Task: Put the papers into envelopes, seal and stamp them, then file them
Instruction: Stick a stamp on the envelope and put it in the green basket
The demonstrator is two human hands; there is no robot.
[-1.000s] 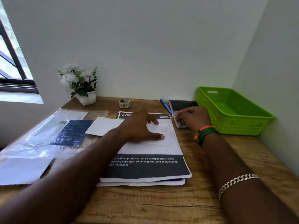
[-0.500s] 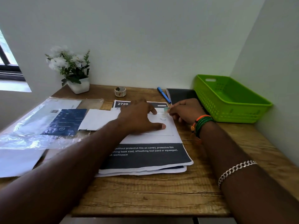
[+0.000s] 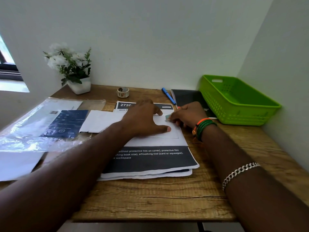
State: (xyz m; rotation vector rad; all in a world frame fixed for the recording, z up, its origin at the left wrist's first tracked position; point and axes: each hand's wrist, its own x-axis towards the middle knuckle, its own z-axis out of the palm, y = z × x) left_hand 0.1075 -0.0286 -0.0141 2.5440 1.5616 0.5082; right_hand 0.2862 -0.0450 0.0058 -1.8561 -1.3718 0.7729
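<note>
Right hand (image 3: 187,115) shifted inward, stamp (image 3: 167,117) pinched at fingertips, over envelope (image 3: 164,129)

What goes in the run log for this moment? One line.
step: stamping | left hand: pressing envelope | right hand: holding stamp | basket: empty

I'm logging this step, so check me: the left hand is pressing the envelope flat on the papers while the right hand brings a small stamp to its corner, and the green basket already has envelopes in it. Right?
Not quite. In the head view the green basket holds no envelopes. The rest stands: the left hand presses the envelope flat, and the right hand brings the stamp to its corner.
</note>
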